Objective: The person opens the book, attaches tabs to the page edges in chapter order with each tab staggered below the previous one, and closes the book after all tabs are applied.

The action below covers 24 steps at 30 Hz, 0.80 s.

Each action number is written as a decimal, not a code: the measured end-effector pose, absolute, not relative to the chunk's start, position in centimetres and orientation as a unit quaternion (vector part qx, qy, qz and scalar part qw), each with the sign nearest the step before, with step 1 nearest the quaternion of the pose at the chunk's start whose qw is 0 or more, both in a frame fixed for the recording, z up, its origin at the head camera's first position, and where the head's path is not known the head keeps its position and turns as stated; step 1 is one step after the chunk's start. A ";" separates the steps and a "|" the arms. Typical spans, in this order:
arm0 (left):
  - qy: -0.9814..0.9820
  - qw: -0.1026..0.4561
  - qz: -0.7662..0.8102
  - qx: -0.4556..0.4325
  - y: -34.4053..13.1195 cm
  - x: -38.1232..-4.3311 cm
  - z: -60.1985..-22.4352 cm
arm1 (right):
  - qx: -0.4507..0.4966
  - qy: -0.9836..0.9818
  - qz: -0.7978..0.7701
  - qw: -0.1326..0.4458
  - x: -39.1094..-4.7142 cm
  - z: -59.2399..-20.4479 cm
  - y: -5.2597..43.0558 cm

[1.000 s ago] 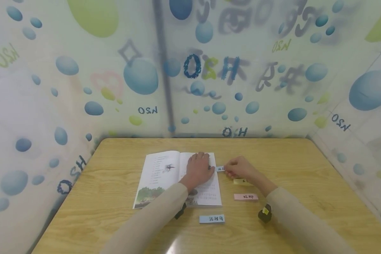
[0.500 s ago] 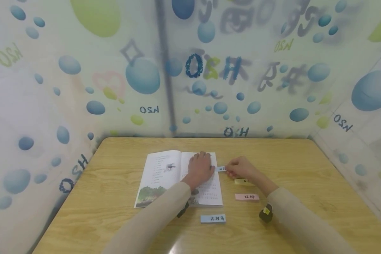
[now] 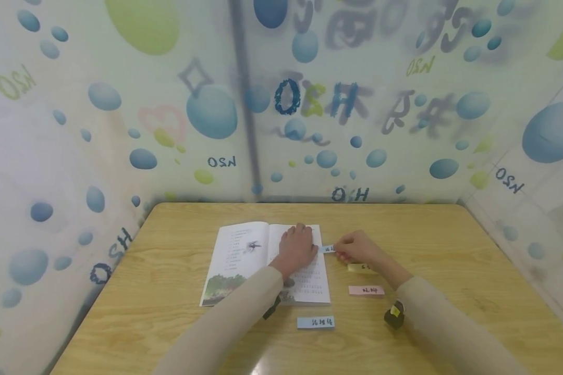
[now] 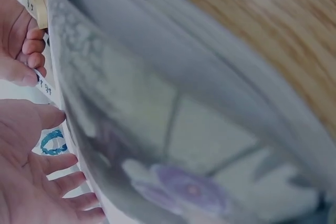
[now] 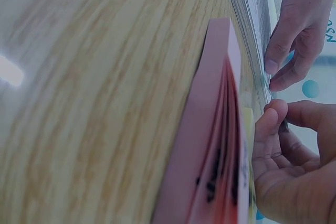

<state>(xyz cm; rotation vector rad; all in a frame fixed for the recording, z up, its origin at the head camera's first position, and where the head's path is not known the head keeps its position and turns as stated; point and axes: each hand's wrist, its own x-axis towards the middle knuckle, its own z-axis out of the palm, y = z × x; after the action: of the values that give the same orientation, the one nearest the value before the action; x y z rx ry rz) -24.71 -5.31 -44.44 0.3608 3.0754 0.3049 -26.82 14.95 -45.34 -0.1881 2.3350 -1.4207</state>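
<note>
An open book [image 3: 239, 260] lies on the wooden table, with a leafy picture along the foot of its left page. My left hand [image 3: 297, 247] rests on the right page, fingers stretched out toward the top and thumb by the outer edge. Just right of that edge, my right hand [image 3: 358, 247] pinches a pale blue sticky note [image 3: 327, 249] with handwriting on it. The note's free end meets the page edge beside my left thumb, as the left wrist view also shows. The fingers of my right hand [image 5: 294, 150] hide the note's other end.
A yellow sticky note pad [image 3: 360, 269] lies under my right wrist, and a pink pad [image 3: 366, 290] with several sheets is nearer me. Another blue pad [image 3: 315, 322] lies below the book. The patterned wall [image 3: 380, 156] rises behind the table's far edge [image 3: 403, 203].
The head view has shifted slightly, so the scene sits a little further right. Both hands keep their places at the book and the blue sticky note.
</note>
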 end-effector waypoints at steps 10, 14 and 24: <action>0.986 0.035 0.105 0.124 -5.5 -24.7 -44.2 | -0.067 0.841 -0.498 0.198 -26.8 -45.2 15.0; 0.987 0.038 0.106 0.115 -5.5 -24.9 -44.4 | -0.063 0.840 -0.501 0.199 -26.8 -45.2 15.0; 0.990 0.031 0.092 0.106 -5.4 -25.0 -44.1 | -0.064 0.843 -0.497 0.197 -26.7 -45.2 14.9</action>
<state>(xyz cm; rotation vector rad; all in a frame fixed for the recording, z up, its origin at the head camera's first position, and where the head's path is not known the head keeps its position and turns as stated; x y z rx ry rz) -24.99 -5.37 -44.14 0.3257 3.0502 0.2821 -26.71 14.92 -45.25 -0.1781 2.3596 -1.3918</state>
